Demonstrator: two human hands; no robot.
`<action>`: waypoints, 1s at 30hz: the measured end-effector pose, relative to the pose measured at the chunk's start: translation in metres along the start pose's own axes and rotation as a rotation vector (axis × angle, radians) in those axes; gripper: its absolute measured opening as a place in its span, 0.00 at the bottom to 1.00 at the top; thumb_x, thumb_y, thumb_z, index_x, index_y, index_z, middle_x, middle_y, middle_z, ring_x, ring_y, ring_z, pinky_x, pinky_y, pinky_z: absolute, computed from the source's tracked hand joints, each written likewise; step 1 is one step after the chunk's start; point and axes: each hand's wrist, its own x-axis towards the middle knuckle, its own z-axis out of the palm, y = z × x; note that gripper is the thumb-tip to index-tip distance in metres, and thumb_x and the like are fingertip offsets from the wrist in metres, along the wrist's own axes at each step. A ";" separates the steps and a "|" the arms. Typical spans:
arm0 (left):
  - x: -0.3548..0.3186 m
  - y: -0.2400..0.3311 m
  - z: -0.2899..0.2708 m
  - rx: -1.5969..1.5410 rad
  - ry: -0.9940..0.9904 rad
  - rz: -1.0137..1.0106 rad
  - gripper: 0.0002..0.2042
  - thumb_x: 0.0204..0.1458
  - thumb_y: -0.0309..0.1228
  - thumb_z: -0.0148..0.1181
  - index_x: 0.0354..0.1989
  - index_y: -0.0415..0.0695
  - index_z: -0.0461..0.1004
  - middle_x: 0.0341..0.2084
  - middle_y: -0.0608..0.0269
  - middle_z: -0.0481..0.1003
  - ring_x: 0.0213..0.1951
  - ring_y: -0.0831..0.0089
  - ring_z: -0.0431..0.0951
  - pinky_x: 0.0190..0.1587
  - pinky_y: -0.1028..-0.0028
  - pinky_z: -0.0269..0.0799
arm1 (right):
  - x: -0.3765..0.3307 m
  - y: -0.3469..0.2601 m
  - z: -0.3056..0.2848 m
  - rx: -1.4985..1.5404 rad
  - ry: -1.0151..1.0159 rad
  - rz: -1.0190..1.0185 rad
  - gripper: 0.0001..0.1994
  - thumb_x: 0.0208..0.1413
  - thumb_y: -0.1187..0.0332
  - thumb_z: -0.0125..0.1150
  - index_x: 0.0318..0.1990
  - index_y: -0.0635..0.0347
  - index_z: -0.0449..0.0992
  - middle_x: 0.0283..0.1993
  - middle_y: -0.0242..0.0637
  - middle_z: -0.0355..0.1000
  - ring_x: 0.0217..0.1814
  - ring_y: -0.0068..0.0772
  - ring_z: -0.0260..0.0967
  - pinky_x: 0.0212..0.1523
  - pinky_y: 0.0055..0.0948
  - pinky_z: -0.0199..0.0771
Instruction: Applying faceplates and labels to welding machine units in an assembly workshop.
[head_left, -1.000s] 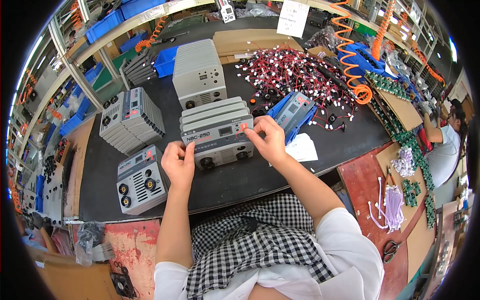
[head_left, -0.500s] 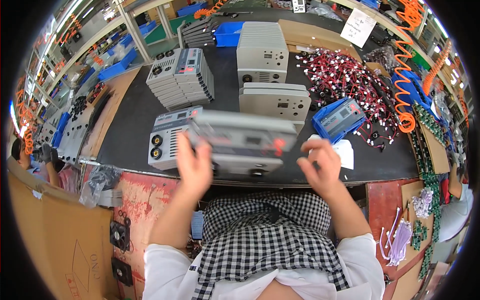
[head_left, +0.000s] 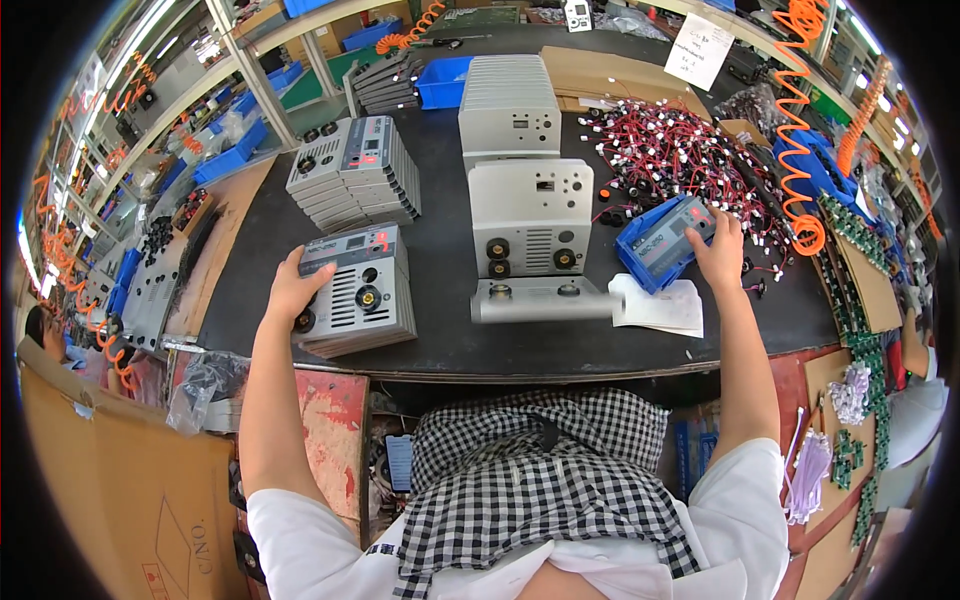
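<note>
My left hand grips the left edge of the top grey front panel on a low stack of such panels, fingers curled over its corner. My right hand reaches out to a blue plastic bin, its fingers spread on the bin's far right rim with nothing visibly held. Between my hands a single grey panel lies at the front of the black table. Directly behind it stands a taller stack of grey panels.
Two more grey panel stacks stand at the back and back left. A heap of red wires lies behind the bin, with white paper in front of it. Orange coiled hoses hang at the right. Cardboard leans at lower left.
Half a second ago both hands held a grey panel in the air. It now lies at the table's front; my left hand went to the left stack, my right to the blue bin.
</note>
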 end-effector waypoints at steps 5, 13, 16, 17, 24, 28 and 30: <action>-0.002 -0.003 -0.002 0.249 -0.002 0.142 0.31 0.39 0.43 0.61 0.52 0.45 0.60 0.43 0.46 0.68 0.47 0.56 0.68 0.48 0.67 0.63 | -0.036 -0.063 -0.025 0.557 -0.094 -0.285 0.20 0.39 0.71 0.60 0.44 0.60 0.67 0.45 0.43 0.65 0.50 0.44 0.60 0.50 0.35 0.60; -0.094 0.092 0.055 0.136 0.242 0.911 0.24 0.27 0.29 0.65 0.39 0.42 0.68 0.42 0.51 0.68 0.47 0.55 0.67 0.48 0.62 0.62 | -0.113 -0.105 -0.036 0.299 -0.769 -0.794 0.30 0.38 0.50 0.59 0.51 0.53 0.64 0.57 0.40 0.56 0.61 0.40 0.50 0.59 0.48 0.46; -0.176 0.066 0.142 -0.134 -0.269 1.020 0.19 0.27 0.31 0.64 0.34 0.43 0.72 0.47 0.53 0.65 0.51 0.56 0.63 0.51 0.57 0.59 | -0.132 -0.118 -0.028 0.603 -0.572 -0.842 0.26 0.37 0.61 0.62 0.47 0.57 0.65 0.52 0.42 0.61 0.55 0.42 0.57 0.52 0.46 0.57; -0.202 0.043 0.181 -0.017 -0.244 1.013 0.18 0.29 0.32 0.63 0.33 0.44 0.73 0.50 0.52 0.62 0.54 0.57 0.59 0.52 0.57 0.56 | -0.149 -0.127 -0.021 0.715 -0.580 -0.962 0.24 0.39 0.62 0.61 0.46 0.58 0.66 0.49 0.42 0.63 0.53 0.42 0.59 0.50 0.45 0.58; -0.227 -0.010 0.210 0.069 -0.715 0.646 0.16 0.40 0.39 0.58 0.37 0.45 0.72 0.53 0.49 0.58 0.54 0.55 0.59 0.51 0.57 0.57 | -0.240 -0.123 0.022 0.774 -1.077 -0.636 0.26 0.46 0.53 0.54 0.49 0.61 0.63 0.51 0.51 0.60 0.56 0.50 0.55 0.55 0.41 0.54; -0.232 -0.013 0.196 -0.021 -0.441 0.441 0.20 0.38 0.39 0.60 0.41 0.45 0.69 0.47 0.44 0.61 0.49 0.49 0.62 0.48 0.61 0.60 | -0.242 -0.127 0.028 0.779 -1.137 -0.444 0.28 0.43 0.50 0.58 0.48 0.60 0.65 0.52 0.50 0.60 0.54 0.48 0.56 0.54 0.38 0.57; -0.235 -0.031 0.191 -0.056 -0.390 0.335 0.21 0.42 0.39 0.59 0.44 0.44 0.65 0.45 0.48 0.64 0.47 0.55 0.64 0.47 0.66 0.60 | -0.245 -0.136 0.024 0.882 -1.212 -0.290 0.26 0.43 0.52 0.58 0.47 0.60 0.66 0.50 0.47 0.62 0.52 0.45 0.58 0.52 0.36 0.59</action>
